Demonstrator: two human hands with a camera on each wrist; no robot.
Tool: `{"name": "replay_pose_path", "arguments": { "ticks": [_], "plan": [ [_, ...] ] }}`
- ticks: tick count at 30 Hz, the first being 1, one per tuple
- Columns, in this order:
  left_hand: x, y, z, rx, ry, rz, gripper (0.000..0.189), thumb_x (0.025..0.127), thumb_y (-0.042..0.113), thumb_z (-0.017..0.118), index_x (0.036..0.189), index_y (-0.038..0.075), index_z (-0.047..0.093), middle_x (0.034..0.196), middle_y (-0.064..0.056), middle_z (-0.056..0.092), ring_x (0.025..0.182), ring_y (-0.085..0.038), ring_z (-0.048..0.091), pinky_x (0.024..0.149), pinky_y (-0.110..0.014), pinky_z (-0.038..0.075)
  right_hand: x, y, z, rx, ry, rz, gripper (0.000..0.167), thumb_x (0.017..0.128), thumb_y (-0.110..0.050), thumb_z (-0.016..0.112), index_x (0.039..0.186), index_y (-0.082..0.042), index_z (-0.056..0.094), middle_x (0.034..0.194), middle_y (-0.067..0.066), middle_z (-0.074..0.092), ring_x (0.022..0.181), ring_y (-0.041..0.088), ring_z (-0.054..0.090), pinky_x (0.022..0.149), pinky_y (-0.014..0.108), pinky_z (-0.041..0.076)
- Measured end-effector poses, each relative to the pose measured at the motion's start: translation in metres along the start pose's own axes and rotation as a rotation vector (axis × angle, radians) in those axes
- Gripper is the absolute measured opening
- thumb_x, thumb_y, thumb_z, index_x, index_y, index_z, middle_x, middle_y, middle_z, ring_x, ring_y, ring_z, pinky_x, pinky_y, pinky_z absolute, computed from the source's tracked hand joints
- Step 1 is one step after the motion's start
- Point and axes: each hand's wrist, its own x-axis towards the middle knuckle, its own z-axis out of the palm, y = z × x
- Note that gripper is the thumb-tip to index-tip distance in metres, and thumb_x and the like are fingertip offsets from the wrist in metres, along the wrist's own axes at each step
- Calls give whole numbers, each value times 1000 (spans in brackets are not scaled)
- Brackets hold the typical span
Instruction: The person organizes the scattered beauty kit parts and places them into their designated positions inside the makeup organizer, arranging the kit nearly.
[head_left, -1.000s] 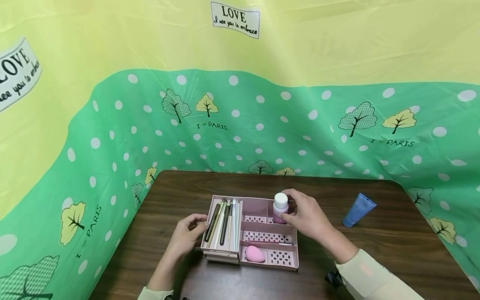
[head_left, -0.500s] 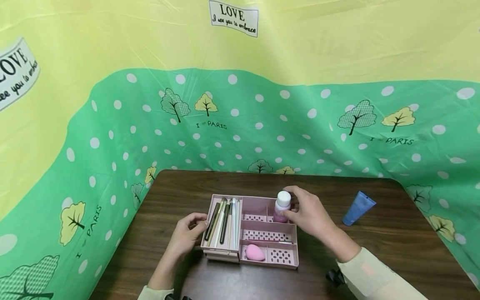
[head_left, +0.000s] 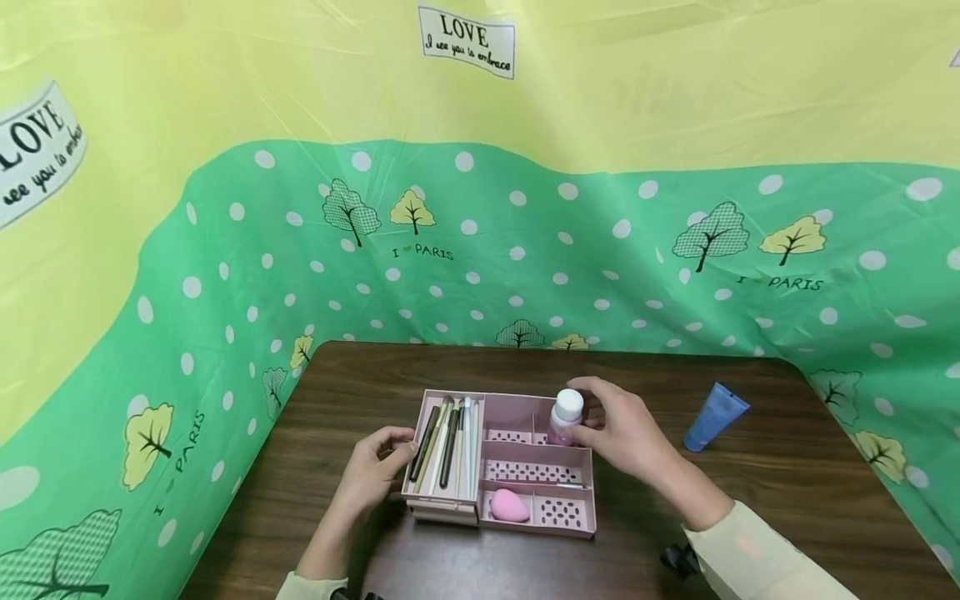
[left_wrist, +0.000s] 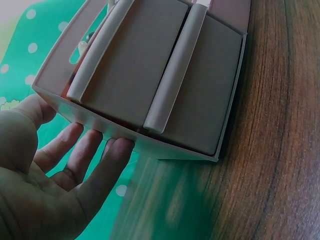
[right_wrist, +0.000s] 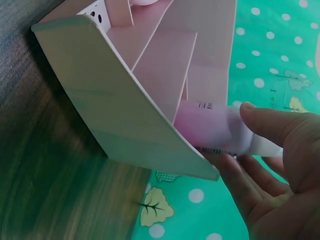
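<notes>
A pink organizer box [head_left: 517, 445] stands on the table with its compartments facing up. In its back right compartment is a small bottle [head_left: 564, 425] with a white cap and pink contents, leaning slightly right. My right hand [head_left: 624, 427] holds this bottle between thumb and fingers. The right wrist view shows the bottle's [right_wrist: 212, 127] lower end behind the box wall. My left hand [head_left: 372, 468] rests its fingertips against the box's left side. In the left wrist view, the fingers of my left hand [left_wrist: 65, 175] are fairly straight beside two drawer fronts [left_wrist: 145, 55].
Several makeup brushes [head_left: 447, 446] lie in the box's left section. A pink makeup sponge [head_left: 509, 506] sits in a front compartment, and a thin stick [head_left: 566, 485] lies in the middle one. A blue tube [head_left: 715, 417] stands on the brown table [head_left: 637, 533] at right. Patterned cloth [head_left: 480, 217] surrounds the table.
My right hand and the bottle's capped top have shifted slightly right, and the bottle leans a little more. My left hand and the box stay put.
</notes>
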Motion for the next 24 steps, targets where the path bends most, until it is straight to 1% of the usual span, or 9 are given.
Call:
{"name": "replay_pose_path", "arguments": {
  "ticks": [4, 6, 12, 18, 24],
  "plan": [
    [0, 0, 0, 10, 1, 6, 21, 92, 6, 72, 112, 0, 73, 94, -9, 64, 83, -13, 59, 67, -28, 58, -4, 3, -6, 68, -2, 11, 62, 77, -8, 90, 131, -6, 60, 113, 10, 71, 97, 26, 71, 77, 36, 63],
    [0, 0, 0, 16, 3, 11, 21, 92, 7, 73, 112, 0, 73, 94, -8, 64, 83, -13, 58, 69, -27, 57, -7, 6, -9, 77, 3, 23, 62, 78, -9, 90, 132, -6, 60, 114, 10, 70, 100, 27, 70, 77, 35, 63],
    [0, 0, 0, 10, 0, 6, 21, 91, 7, 72, 111, 0, 73, 93, -7, 62, 83, -13, 59, 67, -28, 59, -15, 15, -20, 45, 43, 39, 60, 79, -13, 90, 132, -10, 61, 117, 9, 71, 101, 26, 70, 74, 36, 62],
    [0, 0, 0, 14, 2, 5, 21, 92, 7, 73, 112, 1, 73, 93, -7, 62, 82, -12, 58, 68, -31, 59, -23, 25, -30, 23, 73, 65, 59, 80, -18, 89, 132, -13, 63, 119, 9, 71, 102, 25, 69, 72, 31, 61],
    [0, 0, 0, 21, 6, 14, 20, 92, 7, 73, 111, 1, 73, 93, -7, 63, 81, -12, 58, 69, -29, 57, -31, 34, -38, -5, 118, 65, 55, 80, -22, 90, 129, -11, 65, 117, 10, 72, 99, 26, 69, 69, 29, 60]
  ]
}}
